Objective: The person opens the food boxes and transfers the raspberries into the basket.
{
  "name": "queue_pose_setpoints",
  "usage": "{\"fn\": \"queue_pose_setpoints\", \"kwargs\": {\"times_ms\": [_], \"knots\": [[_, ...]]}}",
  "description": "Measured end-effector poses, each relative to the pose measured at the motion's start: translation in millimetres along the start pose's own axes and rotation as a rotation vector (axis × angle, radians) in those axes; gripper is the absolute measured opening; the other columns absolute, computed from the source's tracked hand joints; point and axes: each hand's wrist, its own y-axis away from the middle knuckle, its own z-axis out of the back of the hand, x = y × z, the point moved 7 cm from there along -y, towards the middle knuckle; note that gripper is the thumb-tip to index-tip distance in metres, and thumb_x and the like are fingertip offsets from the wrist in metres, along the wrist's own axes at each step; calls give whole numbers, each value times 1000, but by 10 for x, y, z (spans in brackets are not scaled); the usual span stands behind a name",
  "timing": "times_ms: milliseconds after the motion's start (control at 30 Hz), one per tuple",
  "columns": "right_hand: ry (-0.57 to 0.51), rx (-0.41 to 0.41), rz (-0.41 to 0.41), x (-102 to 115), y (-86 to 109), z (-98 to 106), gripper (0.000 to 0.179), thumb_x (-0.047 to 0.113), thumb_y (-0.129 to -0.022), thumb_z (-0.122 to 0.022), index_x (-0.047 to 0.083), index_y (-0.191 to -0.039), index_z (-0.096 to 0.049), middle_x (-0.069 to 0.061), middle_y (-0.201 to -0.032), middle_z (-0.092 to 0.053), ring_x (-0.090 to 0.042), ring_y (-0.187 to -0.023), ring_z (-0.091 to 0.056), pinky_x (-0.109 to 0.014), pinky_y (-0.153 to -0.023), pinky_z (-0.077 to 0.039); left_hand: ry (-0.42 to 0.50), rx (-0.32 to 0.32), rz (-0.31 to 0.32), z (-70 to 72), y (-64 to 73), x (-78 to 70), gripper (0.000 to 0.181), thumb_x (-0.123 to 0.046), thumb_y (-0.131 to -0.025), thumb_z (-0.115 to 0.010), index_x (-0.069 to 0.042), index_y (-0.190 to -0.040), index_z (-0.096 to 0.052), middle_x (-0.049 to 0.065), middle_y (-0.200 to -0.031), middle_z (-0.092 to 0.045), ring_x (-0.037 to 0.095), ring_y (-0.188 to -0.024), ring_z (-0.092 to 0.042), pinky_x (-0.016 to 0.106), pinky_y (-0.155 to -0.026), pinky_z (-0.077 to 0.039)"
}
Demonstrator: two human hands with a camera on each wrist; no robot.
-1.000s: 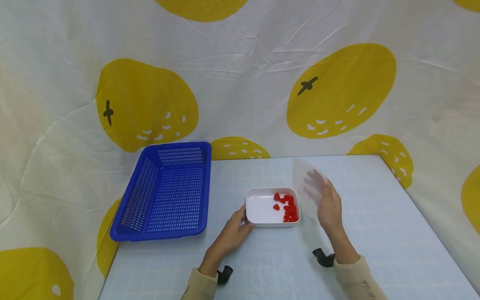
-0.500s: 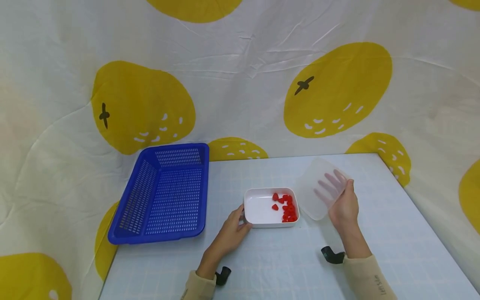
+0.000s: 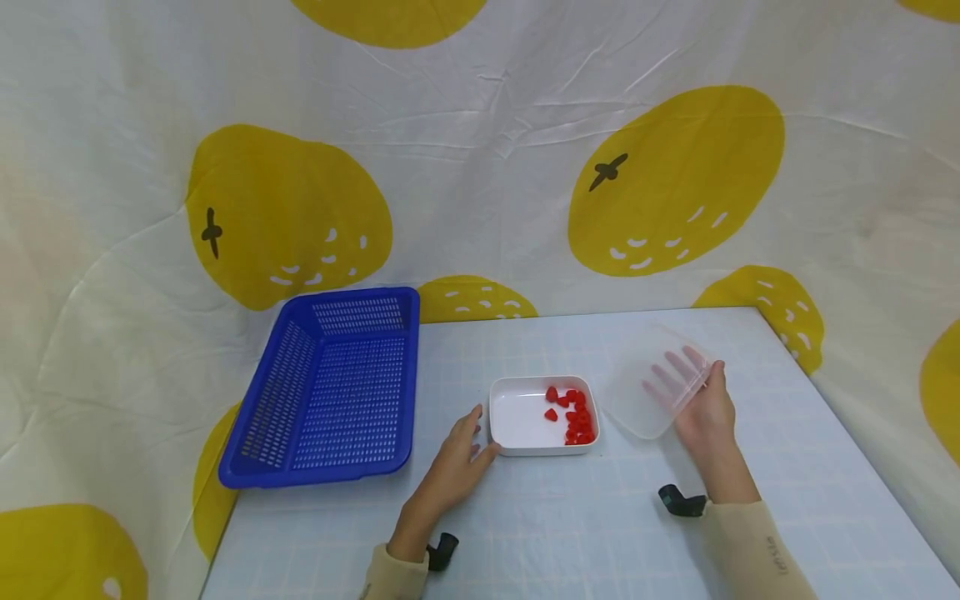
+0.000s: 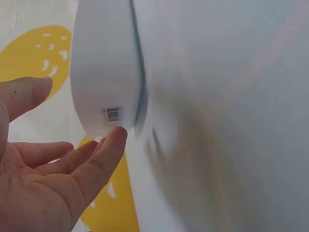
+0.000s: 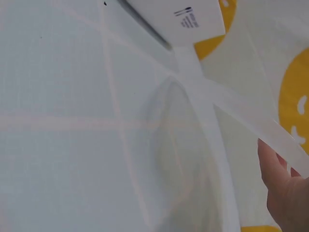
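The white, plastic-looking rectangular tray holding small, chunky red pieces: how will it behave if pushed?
The white, plastic-looking rectangular tray will probably slide rather than tip, being low and flat on the pale blue tabletop. Its even rim suggests it is stiff. The small, chunky red pieces may shift, with bare tray floor beside them.

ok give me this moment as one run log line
right hand holds translucent lid; left hand beside white tray; red pieces in tray; blue basket left of tray

The left hand (image 3: 453, 467) points up and inward, thumb parted from its outstretched fingers. The right hand (image 3: 708, 417) has its fingers straight and fanned, thumb facing them. Both sleeved forearms (image 3: 757, 550) slant toward each other.
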Motion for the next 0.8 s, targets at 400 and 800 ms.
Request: {"fn": "queue_pose_setpoints", "kwargs": {"times_ms": [400,800], "knots": [[2,-77,-261,78,-182,295,72,47,-101,-52,27,-161,-18,-5,-155,-40,-24,-148,-22,-52,-115,-18,-11,-11,-11,38,21,-36,71,-24,-101,-62,-6,-158,-25,18,-156,-32,33,-136,-44,43,-98,-48],[294,-207,-323,184,-296,387,90,57,-100,-43,20,-160,13,-7,-166,-7,-23,-150,-14,-43,-115,-23,-16,-19,-27,67,47,-61,71,-27,-101,-63,-6,-158,-25,17,-156,-33,33,-137,-44,42,-98,-47]]}}
